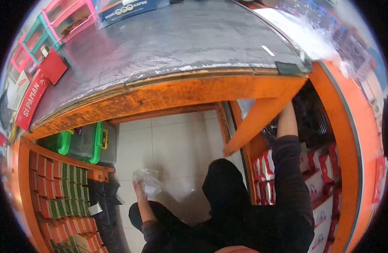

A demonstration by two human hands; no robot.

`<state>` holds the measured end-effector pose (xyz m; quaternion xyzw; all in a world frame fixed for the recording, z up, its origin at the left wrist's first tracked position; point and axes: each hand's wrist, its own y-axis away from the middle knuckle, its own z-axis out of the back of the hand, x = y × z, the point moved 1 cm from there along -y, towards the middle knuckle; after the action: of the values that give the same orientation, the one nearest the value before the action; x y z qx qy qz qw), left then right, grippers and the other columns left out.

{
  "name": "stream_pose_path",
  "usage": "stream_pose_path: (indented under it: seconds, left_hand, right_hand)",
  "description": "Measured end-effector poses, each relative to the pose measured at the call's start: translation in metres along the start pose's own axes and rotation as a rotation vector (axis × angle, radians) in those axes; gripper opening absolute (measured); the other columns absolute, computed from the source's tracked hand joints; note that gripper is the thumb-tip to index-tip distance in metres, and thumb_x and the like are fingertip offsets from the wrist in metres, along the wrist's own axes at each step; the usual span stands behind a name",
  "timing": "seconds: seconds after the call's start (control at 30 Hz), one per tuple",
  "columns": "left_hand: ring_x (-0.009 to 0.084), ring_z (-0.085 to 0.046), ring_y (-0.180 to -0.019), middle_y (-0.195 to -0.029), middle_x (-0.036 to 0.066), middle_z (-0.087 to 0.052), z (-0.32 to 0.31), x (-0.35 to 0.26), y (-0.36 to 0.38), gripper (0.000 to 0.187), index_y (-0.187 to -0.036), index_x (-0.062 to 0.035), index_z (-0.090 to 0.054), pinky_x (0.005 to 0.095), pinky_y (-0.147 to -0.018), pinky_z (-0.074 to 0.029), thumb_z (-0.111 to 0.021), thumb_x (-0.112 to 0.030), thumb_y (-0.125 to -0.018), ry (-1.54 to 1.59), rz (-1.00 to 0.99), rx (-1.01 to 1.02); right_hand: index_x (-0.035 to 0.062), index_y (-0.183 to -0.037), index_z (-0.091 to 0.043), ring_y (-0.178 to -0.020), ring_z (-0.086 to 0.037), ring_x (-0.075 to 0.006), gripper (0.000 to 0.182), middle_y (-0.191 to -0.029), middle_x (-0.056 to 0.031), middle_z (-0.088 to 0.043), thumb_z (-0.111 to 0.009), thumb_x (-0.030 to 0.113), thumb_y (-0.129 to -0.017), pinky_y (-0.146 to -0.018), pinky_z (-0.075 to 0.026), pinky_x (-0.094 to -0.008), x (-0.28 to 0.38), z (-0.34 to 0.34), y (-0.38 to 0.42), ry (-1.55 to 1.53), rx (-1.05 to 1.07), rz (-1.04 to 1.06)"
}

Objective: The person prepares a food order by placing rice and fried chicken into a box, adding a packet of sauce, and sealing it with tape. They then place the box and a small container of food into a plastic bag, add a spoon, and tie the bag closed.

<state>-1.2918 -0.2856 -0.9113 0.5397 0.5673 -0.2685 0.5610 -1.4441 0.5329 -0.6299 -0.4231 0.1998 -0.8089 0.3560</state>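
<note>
My left hand [140, 189] is closed on a clear plastic bag [151, 180], held low above the tiled floor beside my knee. On the other side my right forearm [288, 123] reaches up into the space under the table, behind the slanted orange brace [265, 122]. The table frame hides my right hand and its fingers, so what it touches cannot be made out. Dark plastic [312, 114] lies close to that forearm, and a bit of clear plastic [246, 106] shows left of the brace. Red and white boxes [314, 185] are stacked below the arm.
The grey tabletop [181, 42] with its orange wooden frame [168, 92] spans the view above my knees. Stacked red and green boxes [63, 185] fill the lower left shelf. A grey bin with green handles [86, 141] stands behind them. A red SI PAMAN box [31, 99] sits at the left edge.
</note>
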Motion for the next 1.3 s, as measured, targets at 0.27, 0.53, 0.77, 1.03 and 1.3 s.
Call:
stream_pose_path:
  seconds: [0.27,0.53,0.77,1.03,1.3]
  left_hand:
    - [0.0272,-0.059,-0.102,-0.116,0.011,-0.058,0.022,-0.038,0.086,0.043,-0.127,-0.0058,-0.048,0.0437,-0.090,-0.050,-0.040,-0.035,-0.098,0.123,0.730,0.230]
    - [0.0262,-0.056,-0.097,-0.104,0.007,-0.057,-0.025,-0.189,0.245,0.031,-0.119,-0.0104,-0.054,0.0414,-0.086,-0.048,-0.051,-0.026,-0.092,-0.066,0.758,0.267]
    - [0.0242,-0.057,-0.095,-0.104,0.008,-0.058,-0.042,-0.277,0.322,0.030,-0.117,-0.0055,-0.056,0.0373,-0.083,-0.049,-0.053,-0.017,-0.089,-0.227,0.649,0.281]
    - [0.0230,-0.057,-0.094,-0.104,0.009,-0.059,-0.017,-0.335,0.342,0.031,-0.117,-0.0030,-0.057,0.0359,-0.082,-0.048,-0.057,-0.017,-0.089,-0.852,0.370,0.153]
    - [0.0237,-0.052,-0.116,-0.130,0.016,-0.054,-0.214,-0.549,0.267,0.062,-0.137,0.0019,-0.043,0.0351,-0.097,-0.041,-0.063,-0.033,-0.090,-0.651,0.100,0.289]
  right_hand:
    - [-0.0037,-0.125,-0.052,-0.129,-0.041,-0.0361,0.046,-0.137,-0.0226,-0.047,-0.046,0.032,-0.096,-0.107,-0.030,-0.0410,0.060,0.149,0.046,-0.113,0.091,-0.192]
    - [0.0012,-0.077,-0.056,-0.061,-0.049,-0.0134,0.033,-0.072,-0.0048,-0.054,-0.049,0.026,-0.098,-0.060,-0.041,-0.0279,0.169,0.254,0.119,-0.670,-0.134,-0.680]
    - [0.0044,-0.073,-0.050,-0.051,-0.042,-0.0068,0.033,-0.059,0.0004,-0.044,-0.049,0.025,-0.100,-0.046,-0.033,-0.0213,0.249,0.329,0.158,-0.733,-0.188,-0.880]
    - [0.0048,-0.074,-0.049,-0.051,-0.041,-0.0073,0.033,-0.063,-0.0018,-0.051,-0.049,0.025,-0.100,-0.051,-0.036,-0.0203,0.351,0.459,0.176,-0.786,-0.238,-1.044]
    - [0.0036,-0.085,-0.059,-0.054,-0.048,-0.0079,0.027,-0.065,0.0005,-0.052,-0.052,0.027,-0.098,-0.048,-0.036,-0.0209,0.429,0.630,0.077,-0.958,0.155,-1.034]
